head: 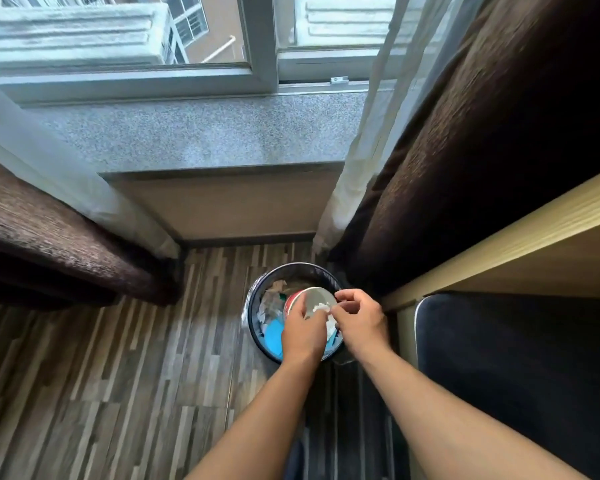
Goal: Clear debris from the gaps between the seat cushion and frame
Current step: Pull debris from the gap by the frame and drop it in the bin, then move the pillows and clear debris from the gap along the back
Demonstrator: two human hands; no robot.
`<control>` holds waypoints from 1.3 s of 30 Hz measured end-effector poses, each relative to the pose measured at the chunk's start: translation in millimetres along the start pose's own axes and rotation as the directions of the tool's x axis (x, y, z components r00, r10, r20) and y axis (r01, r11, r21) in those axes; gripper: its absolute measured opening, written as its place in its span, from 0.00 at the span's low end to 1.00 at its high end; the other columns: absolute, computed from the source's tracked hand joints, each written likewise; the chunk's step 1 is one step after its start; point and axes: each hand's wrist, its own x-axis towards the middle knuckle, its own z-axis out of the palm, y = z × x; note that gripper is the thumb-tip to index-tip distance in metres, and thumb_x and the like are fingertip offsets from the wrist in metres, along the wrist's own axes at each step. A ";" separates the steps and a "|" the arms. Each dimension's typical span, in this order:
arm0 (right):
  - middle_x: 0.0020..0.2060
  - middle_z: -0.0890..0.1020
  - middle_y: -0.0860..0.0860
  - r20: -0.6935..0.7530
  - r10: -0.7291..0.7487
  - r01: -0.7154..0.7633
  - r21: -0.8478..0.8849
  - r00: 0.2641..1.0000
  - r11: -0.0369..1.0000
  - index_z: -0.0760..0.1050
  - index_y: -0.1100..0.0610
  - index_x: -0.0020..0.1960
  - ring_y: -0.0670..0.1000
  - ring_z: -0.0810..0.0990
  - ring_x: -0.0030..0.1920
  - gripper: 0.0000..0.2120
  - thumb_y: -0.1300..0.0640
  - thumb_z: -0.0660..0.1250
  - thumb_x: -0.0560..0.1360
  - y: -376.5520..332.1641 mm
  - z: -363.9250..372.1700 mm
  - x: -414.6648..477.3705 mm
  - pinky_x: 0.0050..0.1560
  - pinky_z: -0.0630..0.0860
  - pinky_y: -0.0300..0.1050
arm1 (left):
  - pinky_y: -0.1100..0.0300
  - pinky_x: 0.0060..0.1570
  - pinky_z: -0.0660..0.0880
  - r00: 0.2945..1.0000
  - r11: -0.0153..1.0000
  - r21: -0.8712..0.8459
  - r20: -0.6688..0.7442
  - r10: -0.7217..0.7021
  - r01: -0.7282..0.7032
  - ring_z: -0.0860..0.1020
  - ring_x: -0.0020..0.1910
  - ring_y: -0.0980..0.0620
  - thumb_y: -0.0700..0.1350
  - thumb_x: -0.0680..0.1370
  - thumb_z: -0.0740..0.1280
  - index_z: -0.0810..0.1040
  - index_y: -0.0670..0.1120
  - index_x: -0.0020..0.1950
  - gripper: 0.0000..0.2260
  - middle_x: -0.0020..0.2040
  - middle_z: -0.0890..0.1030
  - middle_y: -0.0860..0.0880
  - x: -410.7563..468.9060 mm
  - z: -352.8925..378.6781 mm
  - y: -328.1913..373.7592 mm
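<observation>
Both hands meet over a round bin (257,299) on the wood floor (118,375) below the window sill. The left hand (303,336) and right hand (361,322) pinch white debris (321,308) between curled fingertips, just above a white bowl (317,296) lying among the trash. A dark seat cushion (516,375) lies at right.

You see a wood-look floor (101,358) with a smooth, slightly shiny face. The curtain (482,140) is thick brown cloth, rough and fuzzy. The window ledge (201,133) looks like speckled grey stone. The bin (257,327) has a shiny dark rim.
</observation>
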 end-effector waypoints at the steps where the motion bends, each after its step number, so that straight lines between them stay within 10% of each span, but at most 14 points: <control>1: 0.43 0.82 0.51 -0.012 0.003 -0.003 0.010 1.000 1.000 0.78 0.53 0.51 0.51 0.81 0.42 0.08 0.62 0.65 0.73 -0.8 -2.3 -0.6 0.32 0.72 0.34 | 0.57 0.63 0.69 0.999 1.000 0.011 -0.031 0.010 -0.010 0.73 0.63 0.50 0.41 0.76 0.62 0.68 0.49 0.71 0.22 0.67 0.74 0.48 -1.3 -1.5 1.1; 8: 0.39 0.80 0.46 -0.088 -0.030 0.034 0.045 0.996 0.998 0.78 0.51 0.47 0.54 0.82 0.44 0.08 0.62 0.63 0.74 12.5 -54.1 -28.4 0.48 0.81 0.52 | 0.59 0.60 0.69 0.985 0.988 0.057 -0.087 0.149 -0.145 0.75 0.60 0.53 0.38 0.77 0.59 0.74 0.48 0.66 0.18 0.63 0.77 0.50 -26.9 4.2 23.4; 14: 0.40 0.83 0.49 -0.321 0.077 -0.026 0.161 0.944 0.987 0.78 0.49 0.47 0.52 0.82 0.37 0.08 0.62 0.64 0.75 70.9 -192.6 -84.4 0.43 0.79 0.52 | 0.65 0.48 0.71 0.922 0.907 0.219 0.232 0.310 -0.360 0.79 0.48 0.57 0.37 0.75 0.62 0.78 0.50 0.52 0.11 0.52 0.83 0.49 -96.9 93.1 39.5; 21: 0.44 0.82 0.53 -0.754 0.349 -0.058 0.383 0.556 0.922 0.77 0.50 0.49 0.57 0.82 0.42 0.10 0.64 0.64 0.75 195.3 -416.3 -236.3 0.47 0.75 0.52 | 0.64 0.37 0.76 0.710 0.701 0.342 0.621 0.332 -0.626 0.80 0.40 0.57 0.45 0.76 0.64 0.79 0.55 0.56 0.11 0.47 0.84 0.52 -229.5 264.3 28.5; 27: 0.46 0.78 0.52 -0.846 0.478 -0.066 0.476 0.238 0.877 0.76 0.52 0.55 0.53 0.76 0.47 0.13 0.63 0.61 0.73 292.1 -528.3 -348.3 0.53 0.71 0.51 | 0.63 0.48 0.69 0.474 0.550 0.252 0.824 0.310 -0.796 0.77 0.50 0.55 0.44 0.76 0.63 0.77 0.54 0.61 0.14 0.53 0.81 0.54 -347.1 383.4 6.9; 34: 0.45 0.77 0.54 -0.655 0.651 0.029 0.713 0.384 0.700 0.70 0.49 0.56 0.55 0.75 0.47 0.14 0.60 0.65 0.73 347.9 -557.9 -408.5 0.43 0.73 0.48 | 0.68 0.38 0.71 0.412 0.464 0.239 0.854 0.317 -0.853 0.79 0.47 0.54 0.46 0.76 0.61 0.74 0.54 0.64 0.17 0.59 0.80 0.52 -439.4 459.7 -10.1; 39: 0.57 0.76 0.55 -0.521 0.697 -0.029 0.791 0.493 0.611 0.57 0.55 0.74 0.58 0.79 0.52 0.31 0.56 0.67 0.75 364.2 -557.9 -414.1 0.43 0.76 0.50 | 0.58 0.58 0.70 0.392 0.359 0.269 0.859 0.331 -0.894 0.75 0.62 0.46 0.46 0.76 0.62 0.68 0.53 0.69 0.20 0.66 0.75 0.50 -448.0 500.2 0.2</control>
